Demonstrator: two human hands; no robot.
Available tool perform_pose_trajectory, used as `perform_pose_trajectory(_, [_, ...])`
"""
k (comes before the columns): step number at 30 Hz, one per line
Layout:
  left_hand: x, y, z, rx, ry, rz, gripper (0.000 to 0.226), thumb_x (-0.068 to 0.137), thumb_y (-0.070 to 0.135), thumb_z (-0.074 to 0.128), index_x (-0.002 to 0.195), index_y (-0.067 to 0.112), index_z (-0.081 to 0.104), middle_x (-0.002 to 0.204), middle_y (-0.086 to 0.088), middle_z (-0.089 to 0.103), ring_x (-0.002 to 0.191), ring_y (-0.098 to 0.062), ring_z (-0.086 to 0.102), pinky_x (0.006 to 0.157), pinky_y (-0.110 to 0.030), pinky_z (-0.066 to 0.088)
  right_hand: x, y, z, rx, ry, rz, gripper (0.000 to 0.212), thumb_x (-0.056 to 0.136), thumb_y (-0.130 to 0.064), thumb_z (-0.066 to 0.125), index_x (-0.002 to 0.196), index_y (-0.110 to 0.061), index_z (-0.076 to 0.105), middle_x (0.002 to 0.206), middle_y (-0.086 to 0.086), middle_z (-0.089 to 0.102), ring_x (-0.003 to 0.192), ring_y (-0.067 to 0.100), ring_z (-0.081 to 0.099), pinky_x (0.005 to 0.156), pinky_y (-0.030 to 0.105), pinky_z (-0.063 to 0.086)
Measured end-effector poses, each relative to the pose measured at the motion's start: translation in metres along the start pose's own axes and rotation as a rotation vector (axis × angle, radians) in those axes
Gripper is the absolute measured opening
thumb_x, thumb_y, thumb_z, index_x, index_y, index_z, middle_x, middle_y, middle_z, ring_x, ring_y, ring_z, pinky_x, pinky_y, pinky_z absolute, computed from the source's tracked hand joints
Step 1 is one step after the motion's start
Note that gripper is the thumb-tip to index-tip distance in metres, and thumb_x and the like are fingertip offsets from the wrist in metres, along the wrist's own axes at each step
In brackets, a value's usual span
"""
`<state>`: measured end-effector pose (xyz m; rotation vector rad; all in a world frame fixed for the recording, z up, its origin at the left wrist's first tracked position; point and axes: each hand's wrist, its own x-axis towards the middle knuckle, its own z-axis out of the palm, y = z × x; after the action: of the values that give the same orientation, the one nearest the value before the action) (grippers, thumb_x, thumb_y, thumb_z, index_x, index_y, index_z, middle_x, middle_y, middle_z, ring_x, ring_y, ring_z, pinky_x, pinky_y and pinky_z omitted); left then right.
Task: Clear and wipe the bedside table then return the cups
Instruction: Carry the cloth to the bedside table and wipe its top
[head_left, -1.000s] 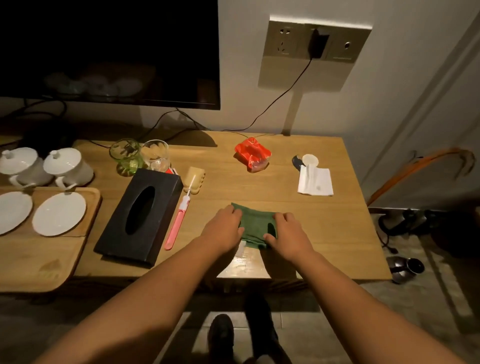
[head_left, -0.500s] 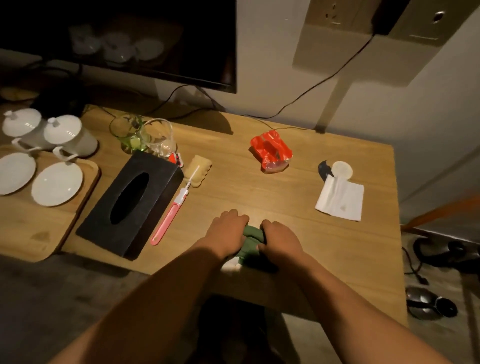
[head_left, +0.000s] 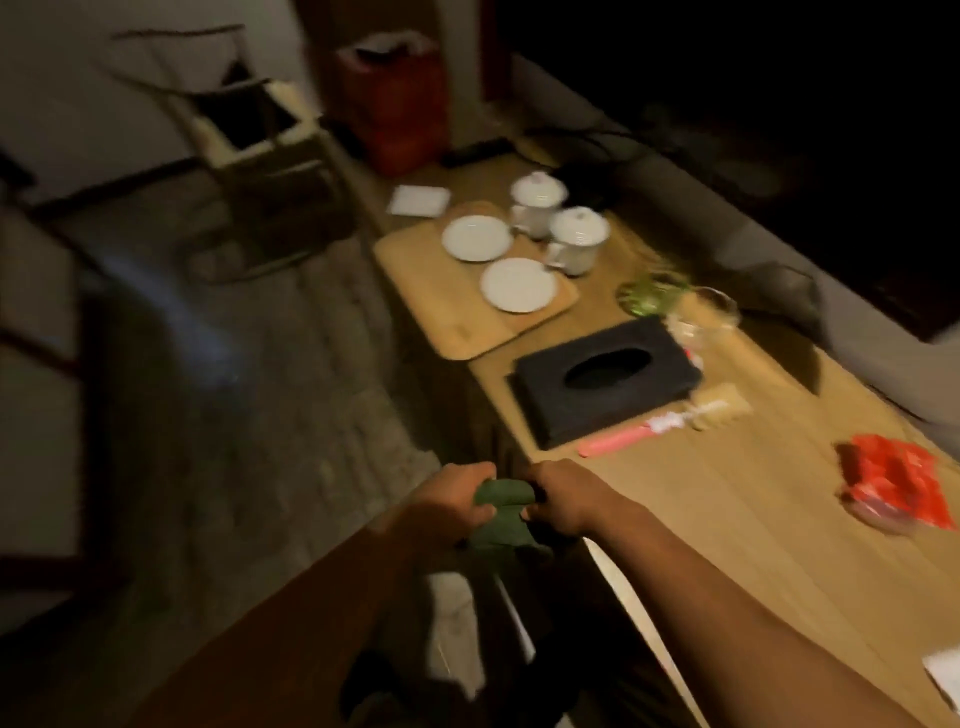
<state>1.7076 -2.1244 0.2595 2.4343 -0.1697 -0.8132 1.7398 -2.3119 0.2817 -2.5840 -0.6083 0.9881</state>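
Both hands, left hand (head_left: 441, 506) and right hand (head_left: 563, 499), are clamped on the green cloth (head_left: 503, 512), bunched between them just off the worktop (head_left: 727, 519) edge nearest the camera. Two lidded white cups (head_left: 558, 223) stand beyond the black tissue box (head_left: 605, 382), beside a wooden tray (head_left: 457, 322) carrying two saucers (head_left: 498, 262).

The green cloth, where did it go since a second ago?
Both hands, left hand and right hand, bunched up the green cloth and pulled it off the table, past its front edge. The head also turned left. The tissue box, pink brush, red packet and lidded cups stayed put.
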Motion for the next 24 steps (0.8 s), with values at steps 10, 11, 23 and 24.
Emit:
perform_pose_trajectory(10, [-0.287,-0.263,-0.056,-0.289,0.457,-0.371,0.012,0.089,0.019,0.06,0.089,0.008,0.064,0.093,-0.016,0.068,0.089,-0.032,0.064,0.078,-0.041,0.05,0.09,-0.388,0.094,-0.434,-0.197,-0.465,0.018,0.087,-0.027,0.057,0.096,-0.014,0.067,0.095,0.01,0.069,0.087,0.028,0.064,0.072,0.034,0.049])
perform_pose_trajectory(11, [-0.322,-0.286,-0.056,-0.307,0.506,-0.423,0.011,0.089,0.018,0.06,0.091,0.008,0.065,0.097,-0.017,0.068,0.093,-0.033,0.064,0.081,-0.041,0.05,0.094,-0.43,0.113,-0.478,-0.216,-0.512,0.018,0.087,-0.027,0.058,0.096,-0.014,0.067,0.095,0.01,0.069,0.087,0.027,0.064,0.072,0.033,0.048])
perform_pose_trajectory(23, [-0.647,-0.479,-0.019,-0.389,0.819,-1.146,0.025,0.092,0.027,0.056,0.105,0.008,0.066,0.109,-0.015,0.066,0.1,-0.03,0.063,0.088,-0.037,0.049,0.071,-0.818,0.331,-0.792,-0.365,-1.063,0.021,0.091,-0.026,0.055,0.103,-0.014,0.067,0.097,0.01,0.068,0.089,0.027,0.065,0.081,0.038,0.055])
perform_pose_trajectory(24, [-0.667,-0.494,-0.014,-0.407,0.844,-1.168,0.027,0.093,0.027,0.054,0.108,0.008,0.066,0.111,-0.015,0.066,0.101,-0.029,0.062,0.09,-0.038,0.048,0.07,-0.842,0.349,-0.81,-0.377,-1.092,0.021,0.091,-0.027,0.055,0.101,-0.014,0.067,0.096,0.01,0.068,0.088,0.026,0.065,0.079,0.038,0.054])
